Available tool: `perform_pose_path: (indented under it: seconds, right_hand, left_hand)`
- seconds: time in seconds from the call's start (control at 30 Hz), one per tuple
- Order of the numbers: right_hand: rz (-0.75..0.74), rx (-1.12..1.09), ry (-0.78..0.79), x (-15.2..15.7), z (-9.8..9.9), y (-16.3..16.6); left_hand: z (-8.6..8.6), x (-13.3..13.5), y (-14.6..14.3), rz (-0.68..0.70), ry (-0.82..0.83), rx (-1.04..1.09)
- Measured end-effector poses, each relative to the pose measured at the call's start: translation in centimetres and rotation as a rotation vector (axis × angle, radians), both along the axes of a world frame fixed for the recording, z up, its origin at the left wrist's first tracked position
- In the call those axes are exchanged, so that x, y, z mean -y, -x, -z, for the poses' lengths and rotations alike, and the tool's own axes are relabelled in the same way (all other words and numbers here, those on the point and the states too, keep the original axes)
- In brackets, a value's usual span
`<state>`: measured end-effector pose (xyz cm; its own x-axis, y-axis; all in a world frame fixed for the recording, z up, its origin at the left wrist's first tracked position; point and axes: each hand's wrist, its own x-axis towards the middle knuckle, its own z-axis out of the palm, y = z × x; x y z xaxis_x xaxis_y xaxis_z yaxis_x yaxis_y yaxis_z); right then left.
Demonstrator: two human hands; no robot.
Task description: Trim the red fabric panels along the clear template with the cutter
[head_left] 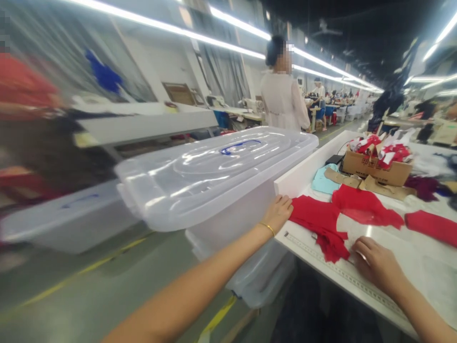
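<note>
My left hand (277,213), with a thin gold bangle on the wrist, is closed on the left edge of a red fabric piece (323,227) at the corner of the white worktable (389,259). My right hand (376,263) lies on the table with fingers bent, its fingertips at the ragged lower end of the same red piece. More red fabric pieces (364,206) lie further back on the table. A ruler strip (342,272) runs along the table's front edge.
A large clear plastic bin with lid (214,171) stands just left of the table, stacked on another. An open cardboard box (376,166) holds red and white cloth. A person (283,97) stands beyond in the aisle. Sewing stations fill the background.
</note>
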<state>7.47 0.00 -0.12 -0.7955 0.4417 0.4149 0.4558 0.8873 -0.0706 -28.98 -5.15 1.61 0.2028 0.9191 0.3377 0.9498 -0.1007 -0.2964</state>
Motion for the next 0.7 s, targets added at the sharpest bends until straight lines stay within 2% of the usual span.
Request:
perform_pose_path:
  seconds: [0.07,0.17,0.3,0.4,0.5,0.6,0.7]
  right_hand:
    - [0.09,-0.028,0.076,-0.7,-0.2,-0.1]
    - [0.225,-0.027,0.236,-1.6,-0.4,1.6]
    - [0.244,-0.008,0.287,-2.2,-0.2,4.7]
    - [0.243,-0.01,0.277,-2.1,-0.1,5.6]
    - [0.24,-0.023,0.246,-1.4,-0.3,4.6]
    - [0.22,-0.013,0.226,-0.3,-0.6,2.2]
    - [0.168,-0.015,0.197,1.1,-0.6,-1.2]
  left_hand:
    - [0.3,0.1,0.3,-0.002,-0.002,-0.01]
    - [0.6,0.0,0.4,0.006,-0.005,-0.022]
    - [0.5,0.2,0.2,0.043,-0.03,-0.059]
    - [0.3,0.3,0.3,0.093,-0.069,-0.087]
    - [0.0,0.5,0.8,0.14,-0.109,-0.098]
    - [0.2,1.2,0.6,0.165,-0.18,-0.084]
    - [1.9,3.0,-1.2,0.306,-0.413,0.01]
